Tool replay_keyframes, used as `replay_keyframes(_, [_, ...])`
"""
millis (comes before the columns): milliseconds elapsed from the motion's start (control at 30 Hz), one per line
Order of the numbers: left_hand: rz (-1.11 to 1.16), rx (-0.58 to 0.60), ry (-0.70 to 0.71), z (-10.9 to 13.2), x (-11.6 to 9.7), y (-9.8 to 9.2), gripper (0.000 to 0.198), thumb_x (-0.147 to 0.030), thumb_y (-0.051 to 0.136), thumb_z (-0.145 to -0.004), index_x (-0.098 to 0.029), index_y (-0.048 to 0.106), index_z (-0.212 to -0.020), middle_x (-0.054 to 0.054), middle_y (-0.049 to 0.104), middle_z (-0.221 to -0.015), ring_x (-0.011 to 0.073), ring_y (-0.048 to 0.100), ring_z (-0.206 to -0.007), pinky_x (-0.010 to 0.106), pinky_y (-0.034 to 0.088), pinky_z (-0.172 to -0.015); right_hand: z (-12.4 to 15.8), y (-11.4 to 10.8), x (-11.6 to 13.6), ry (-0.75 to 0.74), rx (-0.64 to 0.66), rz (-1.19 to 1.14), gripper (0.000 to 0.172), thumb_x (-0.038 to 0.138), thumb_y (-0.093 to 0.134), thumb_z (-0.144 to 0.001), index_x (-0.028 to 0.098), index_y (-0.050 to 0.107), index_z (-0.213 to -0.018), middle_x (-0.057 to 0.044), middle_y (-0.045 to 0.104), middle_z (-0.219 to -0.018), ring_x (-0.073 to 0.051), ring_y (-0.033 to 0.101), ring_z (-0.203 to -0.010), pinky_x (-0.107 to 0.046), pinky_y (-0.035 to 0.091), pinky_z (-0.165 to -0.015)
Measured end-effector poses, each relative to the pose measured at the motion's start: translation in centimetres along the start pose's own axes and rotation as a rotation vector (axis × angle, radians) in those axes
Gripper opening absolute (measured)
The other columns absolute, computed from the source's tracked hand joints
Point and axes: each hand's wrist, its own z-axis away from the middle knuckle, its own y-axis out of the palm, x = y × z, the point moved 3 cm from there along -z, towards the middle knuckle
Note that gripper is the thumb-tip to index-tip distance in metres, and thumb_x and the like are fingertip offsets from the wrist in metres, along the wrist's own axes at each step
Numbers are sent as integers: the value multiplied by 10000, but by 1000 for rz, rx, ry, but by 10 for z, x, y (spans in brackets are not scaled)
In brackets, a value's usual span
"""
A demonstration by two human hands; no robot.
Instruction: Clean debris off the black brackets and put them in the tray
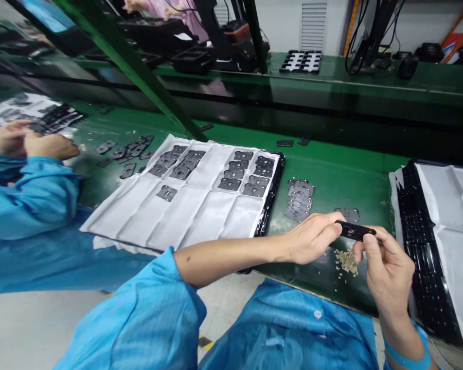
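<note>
Both hands are up over the green bench [332, 164]. The left hand [314, 237] and right hand [386, 267] pinch 1 flat black part [354, 230] by its ends, just above a heap of trimmings [346, 261]. A stack of parts [300, 199] sits nearby. On the white sheet [200, 216] the far pockets are loaded and the near row isn't, so it looks roughly halfway.

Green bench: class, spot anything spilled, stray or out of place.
A heap of pale crumbs lies loose on the green bench, just below the black part pinched between left hand and right hand. Flat black parts lie scattered left of the white sheet, not in its rows.
</note>
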Motion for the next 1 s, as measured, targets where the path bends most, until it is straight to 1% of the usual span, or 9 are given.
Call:
replay_keyframes(167, [15, -26, 39, 1, 2, 0, 296, -375, 330, -1094, -235, 424, -850, -45, 459, -696, 140, 422, -632, 293, 344, -634, 3, 3, 4, -56, -24, 3, 163, 292, 649, -1082, 205, 774, -1023, -21, 684, -882, -87, 597, -552, -240, 513, -537])
replay_keyframes(300, [20, -37, 62, 1, 4, 0, 309, -400, 325, -1102, -237, 414, -855, -45, 451, -702, 140, 412, -630, 294, 337, -633, 6, 5, 2, -73, -19, 6, 154, 265, 641, -1085, 211, 780, -1044, -18, 676, -894, -89, 612, -559, -250, 525, -552])
replay_keyframes(467, [15, -22, 43, 1, 9, 1, 316, -420, 318, -1098, -239, 408, -855, -48, 437, -701, 141, 411, -634, 292, 341, -638, 7, 7, 2, -48, -12, 1, 160, 283, 643, -1084, 207, 776, -1037, -16, 681, -877, -87, 609, -544, -244, 522, -539])
replay_keyframes(600, [-5, -34, 41, 2, 9, 1, 307, -387, 313, -1088, -237, 406, -837, -49, 421, -692, 138, 407, -629, 291, 344, -636, 7, 8, 6, -19, -16, 10, 196, 332, 649, -1082, 187, 760, -1011, -17, 675, -833, -94, 601, -520, -244, 518, -515])
replay_keyframes(767, [-30, -33, 9, 1, 4, 0, 300, -366, 315, -1080, -238, 398, -821, -46, 429, -683, 136, 413, -623, 286, 346, -618, 7, 8, 9, 13, -23, -6, 226, 373, 673, -1068, 181, 756, -982, -26, 684, -833, -95, 598, -499, -238, 508, -483])
replay_keyframes(933, [-55, -22, -12, 0, 1, 0, 228, -266, 327, -1034, -236, 406, -822, -42, 459, -696, 138, 441, -642, 282, 379, -632, 7, 7, 6, 34, -24, -6, 242, 393, 670, -1069, 179, 759, -1002, -35, 697, -852, -92, 597, -502, -229, 512, -476])
replay_keyframes(1000, [-44, -6, -16, -1, 1, 1, 205, -254, 344, -1015, -235, 414, -823, -39, 473, -703, 141, 453, -651, 285, 388, -638, 8, 5, 5, 47, -30, 0, 249, 399, 672, -1068, 177, 754, -994, -32, 695, -845, -90, 594, -497, -230, 522, -482])
